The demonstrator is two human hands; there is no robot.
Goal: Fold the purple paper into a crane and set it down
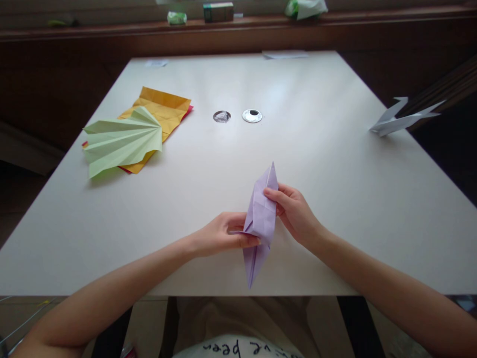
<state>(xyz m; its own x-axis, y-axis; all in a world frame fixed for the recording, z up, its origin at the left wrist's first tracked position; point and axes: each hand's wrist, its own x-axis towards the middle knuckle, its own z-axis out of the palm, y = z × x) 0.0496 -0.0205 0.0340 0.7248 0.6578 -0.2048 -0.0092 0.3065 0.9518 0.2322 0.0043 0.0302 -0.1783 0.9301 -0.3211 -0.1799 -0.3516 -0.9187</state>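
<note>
A folded sheet of lilac origami paper (pixel 263 211), long and pointed at both ends, is held up over the near part of the table. My left hand (pixel 225 233) pinches its lower left side, the thumb lying across the front and the fingers partly hidden behind. At the upper right edge, my right hand (pixel 296 209) grips it with the thumb on the front face and the other fingers behind. A small flap of the paper sticks out to the left between the thumb and fingers of my left hand.
On the white table (pixel 208 179), pleated pale green paper (pixel 122 141) overlaps creased orange paper (pixel 164 109) and some red paper at left. Two round metallic discs (pixel 252 116) lie mid-table. A white folded paper figure (pixel 400 119) stands at the right edge. A ledge behind holds a small box (pixel 218 12).
</note>
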